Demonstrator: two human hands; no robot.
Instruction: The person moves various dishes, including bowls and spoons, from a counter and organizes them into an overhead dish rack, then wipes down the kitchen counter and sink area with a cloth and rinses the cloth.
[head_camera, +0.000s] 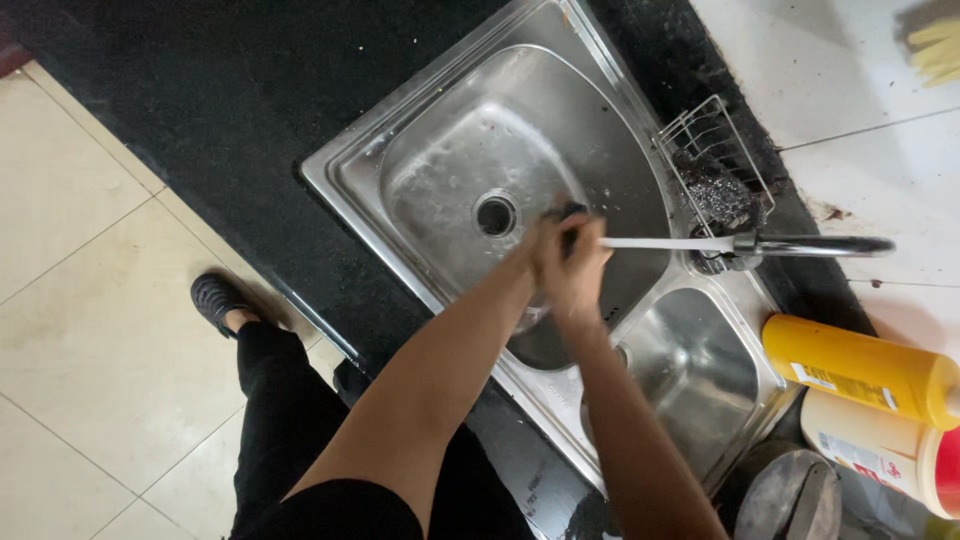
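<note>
Hands (565, 262) over sink (400, 150); tap (790, 245) right of sink, rack (715, 150) behind tap, bottles (860, 375) before it.

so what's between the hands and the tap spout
In the head view, only a thin stream of water runs from the tap to the hands, over the sink.
</note>
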